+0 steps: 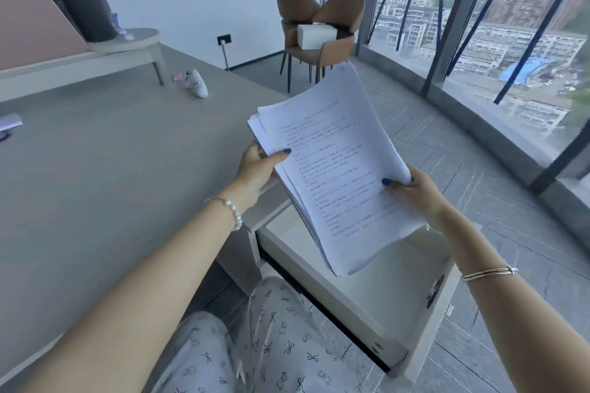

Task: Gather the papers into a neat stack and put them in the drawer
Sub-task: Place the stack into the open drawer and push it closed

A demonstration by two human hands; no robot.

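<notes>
Head view: a seated person holds a stack of papers (332, 169) in both hands at the centre of the frame, above an open drawer (376, 306).
Left hand (255, 169): closed on the stack's left edge, thumb with dark blue nail lying on the top sheet, fingers hidden beneath.
Right hand (415, 191): closed on the stack's right edge lower down, thumb on top, fingers wrapped under the sheets.
Papers: printed with lines of small text too fine to read; held tilted, far end raised toward the upper centre, near end drooping over the drawer; edges on the left side fan out slightly, so the stack is not quite square.
Drawer: pulled out from under the desk (105, 163) in the lower centre-right; pale interior, dark handle hardware on its front panel at lower right.
Desk: grey top filling the left of the frame, with a small white object (197, 83) near its far edge.
Wrists: pearl bracelet (234, 212) on the left, thin metal bangles (488, 273) on the right.
Legs: patterned light trousers (255, 344) at bottom centre.
Background: two brown chairs (319, 29) holding a white box (316, 36), upper centre, beside large windows (510, 25) at upper right.
</notes>
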